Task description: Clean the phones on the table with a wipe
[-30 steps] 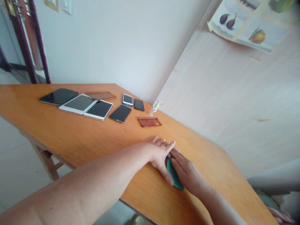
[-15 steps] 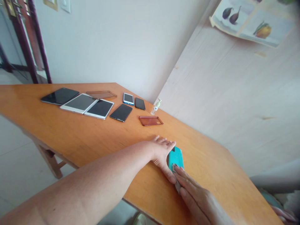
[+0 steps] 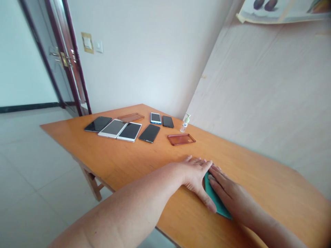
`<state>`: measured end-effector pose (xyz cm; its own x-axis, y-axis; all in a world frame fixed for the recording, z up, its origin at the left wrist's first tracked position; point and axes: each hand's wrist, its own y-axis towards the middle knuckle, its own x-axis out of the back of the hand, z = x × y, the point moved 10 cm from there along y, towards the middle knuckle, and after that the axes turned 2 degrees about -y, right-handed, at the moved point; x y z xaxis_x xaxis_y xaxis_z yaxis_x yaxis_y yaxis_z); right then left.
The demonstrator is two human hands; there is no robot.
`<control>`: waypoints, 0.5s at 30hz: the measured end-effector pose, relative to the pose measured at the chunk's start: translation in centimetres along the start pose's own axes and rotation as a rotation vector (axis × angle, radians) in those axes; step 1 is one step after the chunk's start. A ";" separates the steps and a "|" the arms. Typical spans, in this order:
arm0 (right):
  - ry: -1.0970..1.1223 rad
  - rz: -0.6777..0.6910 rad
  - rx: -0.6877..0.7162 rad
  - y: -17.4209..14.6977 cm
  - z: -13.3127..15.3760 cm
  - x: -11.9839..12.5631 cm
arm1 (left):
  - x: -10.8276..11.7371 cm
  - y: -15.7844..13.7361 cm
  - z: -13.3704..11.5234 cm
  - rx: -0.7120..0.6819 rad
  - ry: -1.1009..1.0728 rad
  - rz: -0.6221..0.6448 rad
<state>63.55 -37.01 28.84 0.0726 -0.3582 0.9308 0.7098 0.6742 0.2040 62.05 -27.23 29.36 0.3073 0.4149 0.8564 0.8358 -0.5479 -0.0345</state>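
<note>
A phone in a turquoise case (image 3: 216, 199) lies back up on the wooden table, partly covered by my hands. My left hand (image 3: 198, 177) spans its left side, thumb at the near end and fingers spread toward the far end, bracing it. Across the back of the phone my right hand (image 3: 229, 187) lies with fingers together, pressing near the far end. The small greyish cloth seen under those fingers earlier is hidden now.
On the wooden table (image 3: 124, 162), a reddish clear phone case (image 3: 181, 139) and a pump bottle (image 3: 185, 124) lie beyond my hands. Farther left are a black phone (image 3: 149, 133), two white tablets (image 3: 129, 132), a dark tablet (image 3: 98, 124), two smaller phones (image 3: 168, 121) and another clear case (image 3: 131, 117).
My right hand has slid up the phone toward its far end, covering the camera corner. My left hand keeps its place at the phone's side. The view has shifted left and up.
</note>
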 end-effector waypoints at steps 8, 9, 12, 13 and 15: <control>0.106 0.075 0.116 -6.2 5.4 1.5 | -0.1 0.3 0.2 0.012 -0.002 0.030; 0.091 0.098 0.119 -6.0 5.7 1.6 | 0.0 0.2 0.3 0.019 -0.002 0.034; 0.028 0.133 0.079 -4.1 4.8 1.6 | 0.5 0.1 0.6 0.052 0.001 0.008; 0.019 0.130 0.056 -3.2 4.0 1.6 | 0.8 0.1 0.7 0.057 0.004 -0.008; 0.020 0.094 0.003 -1.4 2.1 1.7 | 1.2 0.0 0.7 0.045 0.014 -0.037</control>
<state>61.18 -37.22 30.74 0.1535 -0.3060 0.9396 0.6972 0.7073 0.1165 62.71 -26.22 30.05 0.2697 0.4235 0.8648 0.8662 -0.4990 -0.0258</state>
